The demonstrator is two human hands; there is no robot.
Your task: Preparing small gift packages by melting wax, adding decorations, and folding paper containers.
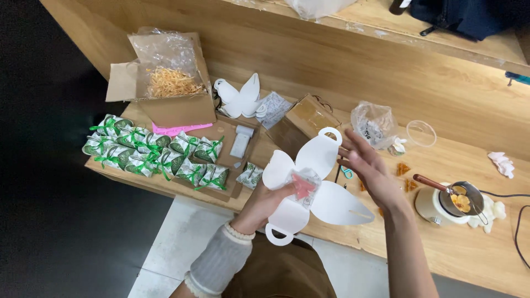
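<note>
Left hand [265,201] pinches a flat white petal-shaped card blank [314,185] with a crinkly clear packet [302,185] at its centre; right hand [371,170] spread open beside it, over the wooden table [469,248].

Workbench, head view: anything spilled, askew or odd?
Yes. Small orange pieces lie loose on the wooden bench beside the cream pot, like spill. A crumpled pink-white wad sits near the far edge. The green-ribboned packets look tidy.

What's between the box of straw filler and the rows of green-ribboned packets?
Head view: a pink flat piece lies between the straw-filler box and the green-ribboned packets, at the box's front edge.
</note>
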